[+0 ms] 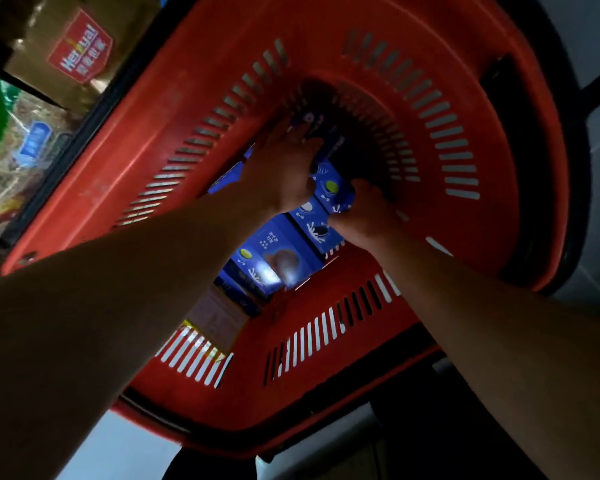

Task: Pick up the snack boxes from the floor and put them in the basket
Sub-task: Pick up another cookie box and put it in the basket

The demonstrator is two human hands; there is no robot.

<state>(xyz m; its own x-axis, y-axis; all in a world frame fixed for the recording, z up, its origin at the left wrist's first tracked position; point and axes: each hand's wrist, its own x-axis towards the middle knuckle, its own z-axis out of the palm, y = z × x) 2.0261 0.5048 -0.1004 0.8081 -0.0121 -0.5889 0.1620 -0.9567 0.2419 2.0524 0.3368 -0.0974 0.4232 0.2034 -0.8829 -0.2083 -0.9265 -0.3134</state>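
Two bare forearms reach down from the lower corners of the view into a red slotted plastic shopping basket (pixel 465 143), which fills most of the frame. Left hand (pixel 284 168) lies deep inside, near the far end of the basket floor, its fingers stretched out flat on top of a dark blue cardboard snack box (pixel 314 126) — pressing or steadying it rather than curling round it. Right hand (pixel 368 209) sits just beside it, toward the basket's right wall, with its fingers wrapped round the end of another blue snack box with a yellow-green spot (pixel 331 188); it grips that box, though the fingertips themselves are hidden in shadow.

More blue snack boxes with a cookie-and-milk-splash print (pixel 274 258) lie packed side by side along the basket floor, running from under the hands toward the near wall. At the near end, against the slotted wall, a pale flat packet with a yellow edge (pixel 215 320) rests beside them.

Outside the basket, past its left rim, stands a brown cardboard carton with a red shield label (pixel 80 46), and below it a clear plastic bag with a blue label (pixel 25 147) — its contents are too blurred to tell. Grey floor (pixel 118 452) shows beneath the basket's near rim.
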